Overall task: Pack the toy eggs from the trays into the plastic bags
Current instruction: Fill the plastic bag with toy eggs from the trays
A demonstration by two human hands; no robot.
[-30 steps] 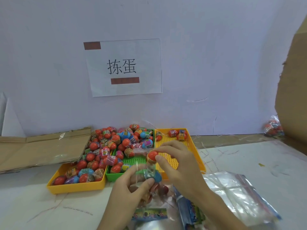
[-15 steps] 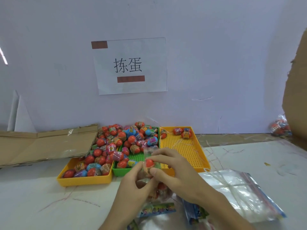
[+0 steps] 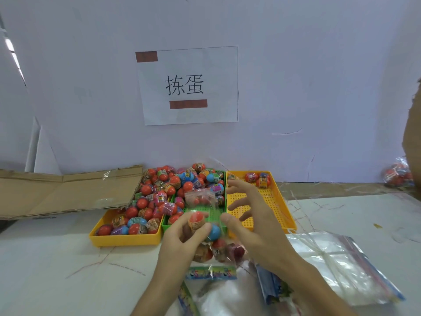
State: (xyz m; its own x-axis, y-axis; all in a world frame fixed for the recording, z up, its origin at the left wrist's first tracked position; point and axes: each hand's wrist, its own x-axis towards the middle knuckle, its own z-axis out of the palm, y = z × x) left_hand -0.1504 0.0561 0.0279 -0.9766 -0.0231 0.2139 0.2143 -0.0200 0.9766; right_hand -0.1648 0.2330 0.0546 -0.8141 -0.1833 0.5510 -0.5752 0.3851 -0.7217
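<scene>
My left hand [image 3: 182, 241] grips a clear plastic bag [image 3: 216, 252] with several toy eggs inside, an orange-topped egg [image 3: 196, 221] under its thumb and fingers. My right hand [image 3: 248, 215] hovers just right of the bag with fingers spread, holding nothing. Behind the hands stand three trays: a yellow tray [image 3: 124, 239] and a green tray [image 3: 224, 179] heaped with eggs, and a second yellow tray [image 3: 280, 208] with a few eggs [image 3: 258, 179] at its far end.
A stack of clear plastic bags [image 3: 341, 270] lies at the right front. Flattened cardboard [image 3: 63, 192] lies left of the trays. A filled bag of eggs [image 3: 397, 175] sits at the far right by a cardboard box [image 3: 413, 133]. A paper sign [image 3: 186, 85] hangs on the wall.
My right hand has let go of the orange-topped egg and opened, moving right and away. The egg now sits in the bag held by my left hand.
</scene>
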